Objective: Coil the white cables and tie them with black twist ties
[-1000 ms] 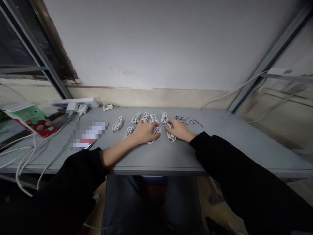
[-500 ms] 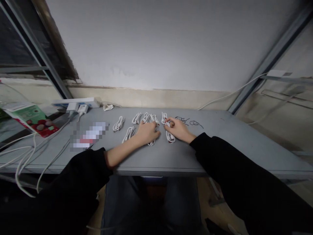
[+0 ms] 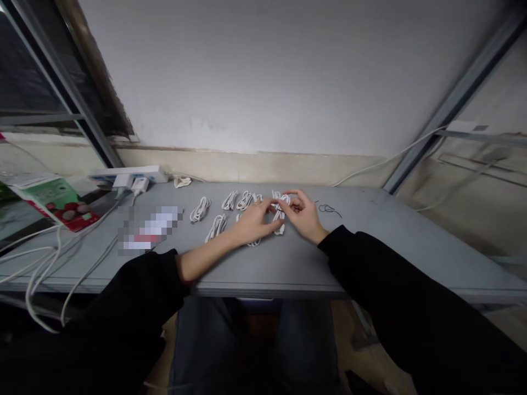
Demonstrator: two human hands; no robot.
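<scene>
Both hands meet over a coiled white cable (image 3: 280,225) at the middle of the grey table. My right hand (image 3: 302,215) pinches this coil near its upper end. My left hand (image 3: 257,222) reaches in from the left, its fingertips closed at the same coil, where a thin dark strand shows; whether it grips coil or strand is too small to tell. More coiled white cables lie to the left, among them one at the far left (image 3: 200,209) and one nearer the front (image 3: 216,226). Some are partly hidden under my left hand. Black ties (image 3: 329,209) lie right of my right hand.
On the left are a power strip (image 3: 152,174) with plugs, a green and red package (image 3: 61,203), loose white cords (image 3: 57,255) and a blurred-out flat object (image 3: 154,227). A wall stands behind the table (image 3: 370,247); metal posts rise at both sides.
My left hand has moved right to meet my right hand. The coil at my right hand has been raised and turned, and a dark strand now shows between the fingers.
</scene>
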